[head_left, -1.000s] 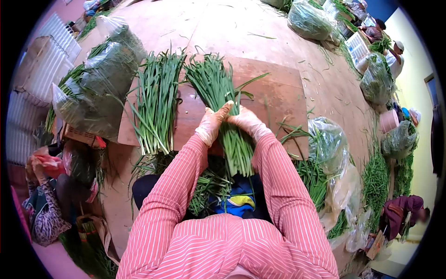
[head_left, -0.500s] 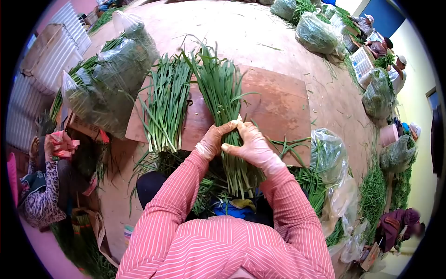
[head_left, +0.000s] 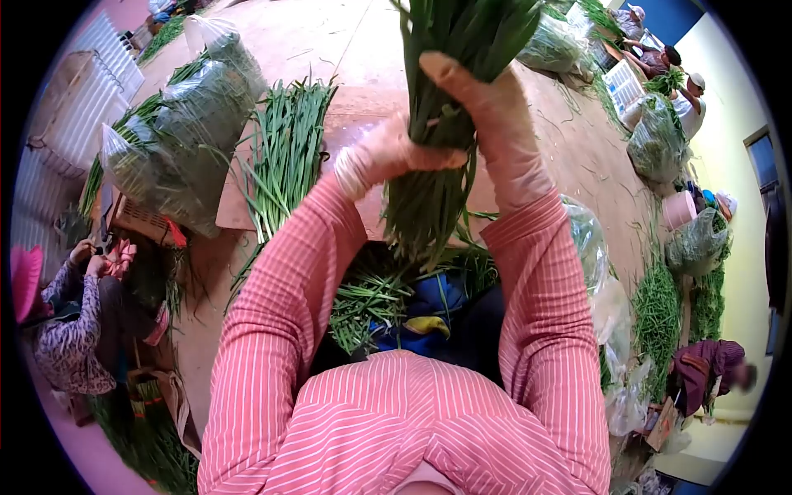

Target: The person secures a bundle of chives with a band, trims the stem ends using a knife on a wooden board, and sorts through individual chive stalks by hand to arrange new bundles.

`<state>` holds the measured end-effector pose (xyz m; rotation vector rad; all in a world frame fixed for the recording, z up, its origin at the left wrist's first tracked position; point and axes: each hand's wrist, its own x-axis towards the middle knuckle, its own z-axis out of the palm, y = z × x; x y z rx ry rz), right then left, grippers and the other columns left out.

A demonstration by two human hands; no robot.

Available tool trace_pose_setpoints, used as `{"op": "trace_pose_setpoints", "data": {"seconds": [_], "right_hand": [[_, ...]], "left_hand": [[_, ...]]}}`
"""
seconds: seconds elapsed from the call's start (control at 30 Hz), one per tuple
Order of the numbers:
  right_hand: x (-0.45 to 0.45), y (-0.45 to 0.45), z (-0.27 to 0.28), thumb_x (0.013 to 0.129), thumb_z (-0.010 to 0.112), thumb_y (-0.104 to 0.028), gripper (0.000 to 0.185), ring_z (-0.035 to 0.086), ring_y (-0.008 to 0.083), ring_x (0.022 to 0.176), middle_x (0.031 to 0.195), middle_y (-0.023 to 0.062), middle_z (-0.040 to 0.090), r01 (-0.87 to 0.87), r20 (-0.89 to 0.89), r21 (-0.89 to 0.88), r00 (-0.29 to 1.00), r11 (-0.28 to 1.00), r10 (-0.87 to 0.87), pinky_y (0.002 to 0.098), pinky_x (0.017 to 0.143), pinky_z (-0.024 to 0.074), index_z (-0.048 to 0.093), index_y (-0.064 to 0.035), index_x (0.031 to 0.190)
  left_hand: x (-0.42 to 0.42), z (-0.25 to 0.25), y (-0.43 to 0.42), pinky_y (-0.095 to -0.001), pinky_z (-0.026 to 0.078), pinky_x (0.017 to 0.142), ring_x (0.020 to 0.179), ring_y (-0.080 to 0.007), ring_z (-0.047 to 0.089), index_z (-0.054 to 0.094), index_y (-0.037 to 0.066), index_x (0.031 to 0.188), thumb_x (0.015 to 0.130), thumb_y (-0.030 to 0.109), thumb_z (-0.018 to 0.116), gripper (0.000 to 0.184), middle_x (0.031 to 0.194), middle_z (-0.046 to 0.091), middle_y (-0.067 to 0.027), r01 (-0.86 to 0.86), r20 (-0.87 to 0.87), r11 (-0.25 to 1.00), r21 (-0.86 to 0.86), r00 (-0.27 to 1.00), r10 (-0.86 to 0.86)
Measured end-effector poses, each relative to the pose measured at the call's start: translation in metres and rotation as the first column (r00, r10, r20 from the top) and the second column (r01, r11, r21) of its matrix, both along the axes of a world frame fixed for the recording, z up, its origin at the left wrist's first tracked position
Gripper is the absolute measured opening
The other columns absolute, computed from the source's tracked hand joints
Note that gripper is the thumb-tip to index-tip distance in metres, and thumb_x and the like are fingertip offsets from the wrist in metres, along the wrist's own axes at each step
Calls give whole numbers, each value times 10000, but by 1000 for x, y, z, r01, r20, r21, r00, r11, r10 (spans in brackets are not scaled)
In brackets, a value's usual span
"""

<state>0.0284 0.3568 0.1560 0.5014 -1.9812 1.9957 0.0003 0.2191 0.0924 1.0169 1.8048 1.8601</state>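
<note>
A thick bunch of garlic chives (head_left: 462,33) is raised in front of my chest, its stem ends pointing down towards me. Wrapped around its middle from the left is my gloved left hand (head_left: 396,155). My right hand (head_left: 497,120), also gloved, grips the bunch a little higher from the right, thumb across the leaves. Beyond my left forearm, a second pile of garlic chives (head_left: 290,148) lies on the reddish-brown board (head_left: 237,200). Loose greens (head_left: 367,301) lie below the bunch, by my lap.
Large plastic bags of greens (head_left: 177,136) stand at the left. More bags (head_left: 657,136) and heaped greens (head_left: 657,305) line the right side. A seated person (head_left: 70,338) works at the left; a person in purple (head_left: 701,375) bends at the right. Several others sit at the far right.
Both hands have lifted the bunch off the board, up and closer to me, and it now stands more upright. The person at the left has moved their hands.
</note>
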Motion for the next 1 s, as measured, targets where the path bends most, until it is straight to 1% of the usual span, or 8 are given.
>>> {"op": "trace_pose_setpoints", "data": {"seconds": [0.27,0.47,0.53,0.63,0.73,0.8,0.9,1.0], "right_hand": [[-7,-1,-16,701,803,-192,487,609,135,888,963,49,657,-191,-30,-18,981,981,191,279,758,508,584,-19,1101],[16,-35,7,706,770,-380,579,615,191,883,1027,96,661,-279,128,305,959,910,251,318,817,487,594,-59,1154],[26,-55,12,688,794,-363,787,603,212,960,1091,149,627,-320,209,407,944,855,254,322,861,480,445,-11,1299],[43,-95,-1,622,829,-411,1233,527,274,1132,1220,259,510,58,-48,709,998,703,-34,330,951,448,21,98,1402],[69,-136,-17,629,815,-284,1064,516,350,1086,1189,246,503,301,-262,860,954,413,-149,422,941,426,173,6,1426],[99,-132,-37,620,801,-356,1081,382,377,1241,1334,250,376,378,-498,683,867,625,19,457,1042,309,175,-10,1431],[121,-104,-68,589,803,-476,1141,192,424,1352,1454,220,230,281,-368,795,928,538,59,538,1104,135,170,-69,1446],[123,-55,-117,500,855,-447,1238,222,429,1333,1453,194,235,243,-215,947,965,209,-148,566,1063,208,150,-96,1454]], "left_hand": [[3,5,-18,-309,491,844,948,-163,597,547,14,1159,616,151,849,636,1026,645,-64,-188,-69,975,118,978,197],[47,-8,-18,-326,482,883,957,-197,611,494,-14,1220,799,205,723,527,1035,649,-85,-210,-29,977,-41,977,209],[46,-38,-15,-377,442,948,1029,-258,592,392,-4,1315,894,276,589,542,1066,636,-120,-252,400,676,693,914,-69],[62,-35,-18,-388,433,960,1039,-268,586,366,2,1332,903,257,564,537,1072,631,-131,-405,473,450,796,880,-44],[101,-20,-24,-400,424,971,1049,-278,581,340,9,1350,911,238,540,534,1077,626,-142,-492,505,348,798,861,59],[124,-11,-29,-408,418,979,1056,-285,577,323,13,1362,917,225,524,533,1081,623,-149,-534,520,286,796,844,129],[108,-27,-87,-426,413,989,1048,-286,579,316,25,1371,914,177,503,517,1078,620,-159,-621,503,399,674,782,368],[98,-45,-147,-443,456,943,958,-261,609,452,31,1253,844,88,566,429,963,623,-120,-632,393,439,638,758,520]]}}
